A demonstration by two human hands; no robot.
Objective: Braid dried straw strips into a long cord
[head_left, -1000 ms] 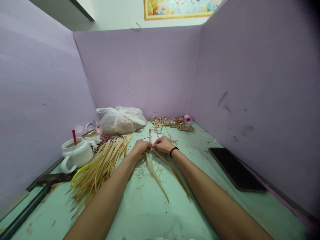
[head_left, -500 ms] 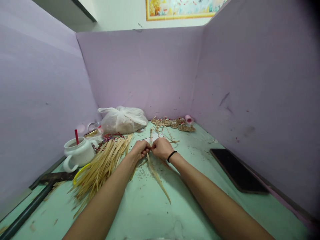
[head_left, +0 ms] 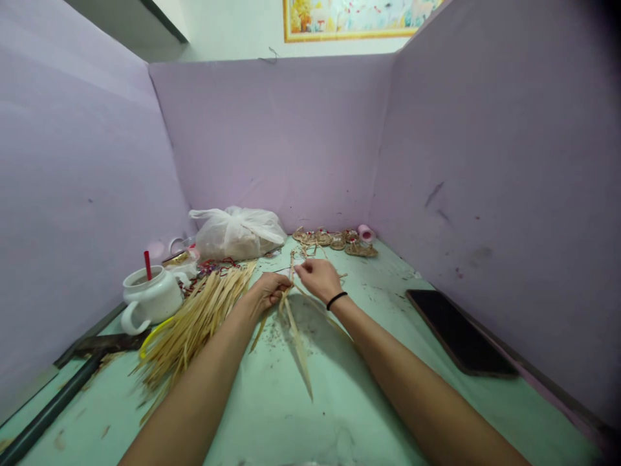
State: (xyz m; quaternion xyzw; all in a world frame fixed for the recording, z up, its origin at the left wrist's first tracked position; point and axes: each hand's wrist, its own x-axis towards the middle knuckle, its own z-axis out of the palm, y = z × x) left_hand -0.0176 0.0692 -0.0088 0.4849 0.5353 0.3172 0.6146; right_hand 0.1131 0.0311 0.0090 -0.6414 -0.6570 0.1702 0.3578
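Straight out at twelve o'clock from you, the narrow plaited straw strand (head_left: 292, 263) runs away from your fingers over the tabletop, its surface knobbly. Your left hand (head_left: 268, 289) pinches its near end between thumb and fingers, where the straw lies unbraided. From that pinch a flat, tapering strip (head_left: 297, 340) hangs toward you, ending in a point near half past five. A second strip (head_left: 310, 299) slants out toward four o'clock, under your right wrist. Your right hand (head_left: 319, 278) is just beside the left, its fingers curled in close to the strand; whether they grip any straw you cannot tell. A thin black band (head_left: 336, 300) circles that wrist.

Toward eleven o'clock, next to your left forearm, lies a fanned sheaf of dry, ribbon-like straw (head_left: 206, 317), partly over a curved yellow rim (head_left: 152, 340). At ten stands a round, glossy white pot (head_left: 155, 303) with looped handles and a red stick (head_left: 147, 261) upright in it. Nearer, a dark hammer-like tool (head_left: 63, 395) lies toward nine.

Far off at eleven slumps a knotted, translucent plastic bag (head_left: 237, 236). Just past twelve sit coiled straw pieces (head_left: 361, 248) with red and white specks, beside a pink roll (head_left: 365, 233). At two, a smooth black phone (head_left: 458, 333) lies flat on the scuffed mint-green tabletop (head_left: 301, 427).
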